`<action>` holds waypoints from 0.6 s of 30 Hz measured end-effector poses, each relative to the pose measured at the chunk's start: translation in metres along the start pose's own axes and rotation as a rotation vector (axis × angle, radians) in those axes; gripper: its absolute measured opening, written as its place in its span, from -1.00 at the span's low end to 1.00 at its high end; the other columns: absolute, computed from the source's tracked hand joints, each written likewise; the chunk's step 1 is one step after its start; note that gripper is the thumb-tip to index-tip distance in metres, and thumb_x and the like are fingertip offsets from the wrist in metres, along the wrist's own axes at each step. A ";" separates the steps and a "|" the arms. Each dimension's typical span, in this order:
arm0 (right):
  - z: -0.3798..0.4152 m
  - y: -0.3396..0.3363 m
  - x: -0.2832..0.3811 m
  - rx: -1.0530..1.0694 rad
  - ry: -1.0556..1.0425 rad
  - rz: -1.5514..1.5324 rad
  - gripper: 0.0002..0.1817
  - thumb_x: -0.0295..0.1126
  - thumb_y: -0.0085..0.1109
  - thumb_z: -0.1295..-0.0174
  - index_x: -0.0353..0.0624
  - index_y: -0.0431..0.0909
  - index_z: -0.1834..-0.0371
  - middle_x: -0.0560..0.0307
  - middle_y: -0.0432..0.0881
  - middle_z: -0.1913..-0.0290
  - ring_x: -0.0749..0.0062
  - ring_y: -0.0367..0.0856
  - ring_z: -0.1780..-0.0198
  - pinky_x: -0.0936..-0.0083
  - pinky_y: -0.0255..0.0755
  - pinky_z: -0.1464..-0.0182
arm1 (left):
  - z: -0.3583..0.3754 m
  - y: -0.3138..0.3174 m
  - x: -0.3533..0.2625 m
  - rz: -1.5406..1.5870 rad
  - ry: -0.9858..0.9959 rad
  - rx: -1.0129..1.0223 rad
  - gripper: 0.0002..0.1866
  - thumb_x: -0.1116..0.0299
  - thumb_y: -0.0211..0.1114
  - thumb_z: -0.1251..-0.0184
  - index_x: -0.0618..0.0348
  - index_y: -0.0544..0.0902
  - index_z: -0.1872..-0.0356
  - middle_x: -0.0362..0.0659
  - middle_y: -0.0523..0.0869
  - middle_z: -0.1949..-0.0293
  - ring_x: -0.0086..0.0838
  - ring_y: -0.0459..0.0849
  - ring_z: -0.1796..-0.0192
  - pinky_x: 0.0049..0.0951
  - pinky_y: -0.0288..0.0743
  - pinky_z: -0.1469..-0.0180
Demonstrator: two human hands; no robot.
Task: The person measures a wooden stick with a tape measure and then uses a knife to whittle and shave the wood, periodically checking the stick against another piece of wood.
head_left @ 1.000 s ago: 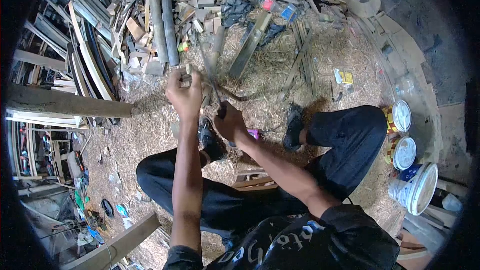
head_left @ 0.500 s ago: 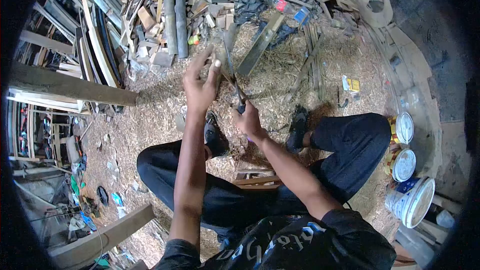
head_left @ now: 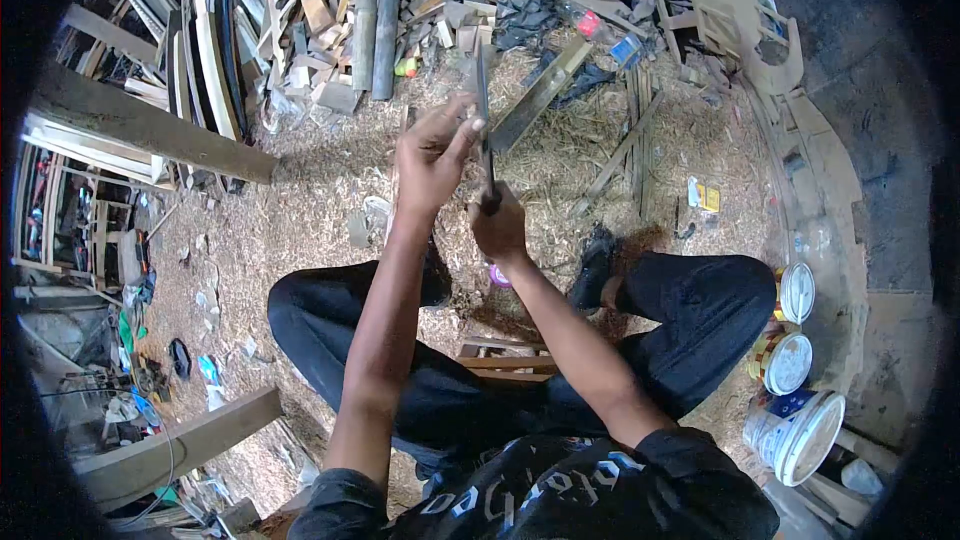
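Note:
My right hand [head_left: 498,225] is closed round the dark handle of a long, narrow-bladed hand tool [head_left: 484,90]. Its blade points away from me and looks almost edge-on, so its exact kind cannot be told. Just left of the blade is my left hand [head_left: 432,155], fingers curled and thumb tip against or very near the blade. Whatever may lie between those fingers is hidden and blurred. Beyond the hands, a long wooden channel-shaped piece [head_left: 540,95] lies on the shavings.
Wood shavings [head_left: 330,210] cover the floor. Offcuts [head_left: 430,5] and two grey tubes [head_left: 376,30] are heaped ahead. A thick beam [head_left: 150,125] juts in from the left. Lidded buckets [head_left: 808,440] stand at the right, beside my bent knee [head_left: 725,290].
The tool has swung from a leftward slant to nearly straight ahead. My left hand has moved right, its fingers more curled. The view has shifted slightly.

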State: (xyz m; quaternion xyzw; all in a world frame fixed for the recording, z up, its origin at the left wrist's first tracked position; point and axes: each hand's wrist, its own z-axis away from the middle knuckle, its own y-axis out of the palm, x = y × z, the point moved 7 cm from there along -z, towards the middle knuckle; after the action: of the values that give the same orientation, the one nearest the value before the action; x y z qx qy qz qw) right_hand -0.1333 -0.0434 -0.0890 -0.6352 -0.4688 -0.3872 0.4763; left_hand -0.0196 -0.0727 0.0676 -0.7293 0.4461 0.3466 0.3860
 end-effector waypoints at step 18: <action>0.020 0.001 -0.049 0.158 0.325 0.124 -0.80 -0.36 0.21 -0.03 -0.26 0.45 0.44 -0.03 0.52 0.55 0.13 0.51 0.52 0.28 0.37 0.41 | 0.000 0.003 0.009 0.046 -0.048 -0.079 -0.70 0.49 0.38 -0.18 0.26 0.67 0.04 -0.14 0.68 0.26 -0.61 0.57 0.27 -0.58 0.46 0.27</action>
State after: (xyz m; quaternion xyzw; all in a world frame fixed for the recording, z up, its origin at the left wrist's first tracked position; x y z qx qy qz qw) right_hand -0.1440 -0.0352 -0.1403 -0.5525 -0.3744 -0.4168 0.6171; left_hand -0.0188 -0.0772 0.0589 -0.7250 0.4393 0.3902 0.3595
